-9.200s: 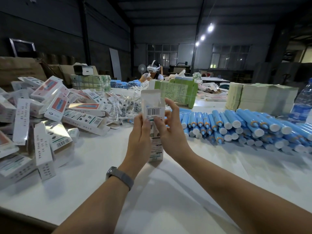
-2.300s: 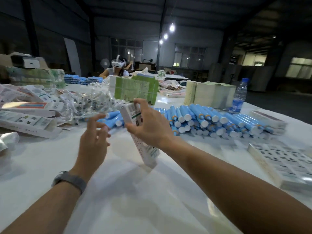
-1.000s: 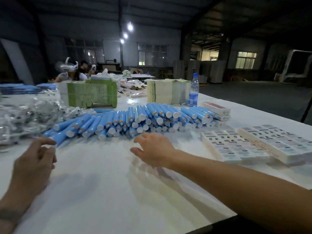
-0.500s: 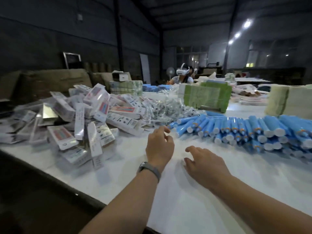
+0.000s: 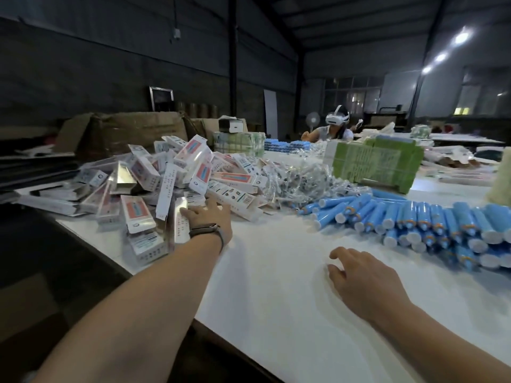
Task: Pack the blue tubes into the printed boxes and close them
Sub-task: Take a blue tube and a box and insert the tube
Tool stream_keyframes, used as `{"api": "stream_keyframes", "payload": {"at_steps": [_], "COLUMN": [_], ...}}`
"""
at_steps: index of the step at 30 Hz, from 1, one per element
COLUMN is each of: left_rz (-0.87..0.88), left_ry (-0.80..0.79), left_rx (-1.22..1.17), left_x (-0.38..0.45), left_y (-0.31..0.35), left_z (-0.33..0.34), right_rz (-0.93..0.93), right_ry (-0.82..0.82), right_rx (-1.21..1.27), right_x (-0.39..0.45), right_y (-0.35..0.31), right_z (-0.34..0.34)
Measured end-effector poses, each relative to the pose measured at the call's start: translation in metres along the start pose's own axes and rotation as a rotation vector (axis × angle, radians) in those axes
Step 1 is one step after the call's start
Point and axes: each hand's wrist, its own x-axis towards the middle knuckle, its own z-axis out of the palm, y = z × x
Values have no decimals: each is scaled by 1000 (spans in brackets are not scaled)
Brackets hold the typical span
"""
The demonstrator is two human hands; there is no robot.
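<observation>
On the white surface [image 5: 276,286] in a dim warehouse, your left hand [image 5: 207,217] touches the boxes [image 5: 171,183] with straight fingers, your right hand [image 5: 359,277] lies relaxed, empty, near the tubes [image 5: 414,219].

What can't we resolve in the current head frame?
- Left hand: fingertips sit among the printed boxes; the hand's back hides whether they grip one.
- Box print: too small and blurred to read.
- Blue tubes: the row is cut off by the right edge, so no count.
- Clear packets behind the tubes: contents blurred.
- Right hand: palm down on the white table; underside hidden.
</observation>
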Motion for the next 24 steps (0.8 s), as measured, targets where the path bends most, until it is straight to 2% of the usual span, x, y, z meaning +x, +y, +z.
{"api": "stream_keyframes", "payload": {"at_steps": [3,5,7,10,11,13,15,17,19,21,22,24], "left_rz": [70,132,186,229,207,167,195,303,347,342,361,493], "left_ry": [-25,59,123,86,25,-193,-482,-624,-629,-647,-604,-404], "left_rx": [-85,-230,-567,-1192,-1355,-1584,-1598,-1427,-1363,-1515,-1613,-1664], "left_x": [-7,-15,-26,-56,-68,-87,-103,-114,-109,-98,-93,-89], "left_y": [11,27,46,81,92,114,130,135,135,130,129,124], "left_z": [-12,-27,-44,-69,-74,-75,-73,-72,-70,-64,-58,-41], "right_rz": [-2,-8,-12,-26,-34,-54,-69,-64,-59,-54,-68,-106], "right_ry": [8,13,28,83,108,160,189,188,201,232,251,229], "right_rx": [2,4,30,113,153,204,258,287,273,327,374,447], "right_x": [-1,-2,-1,-3,-4,-6,-5,-4,-4,-3,-2,-3], "right_y": [-1,-2,-2,-3,-3,-3,0,1,3,5,5,3], "right_z": [-1,-1,-2,-3,-4,-5,-3,-1,0,0,0,-4]}}
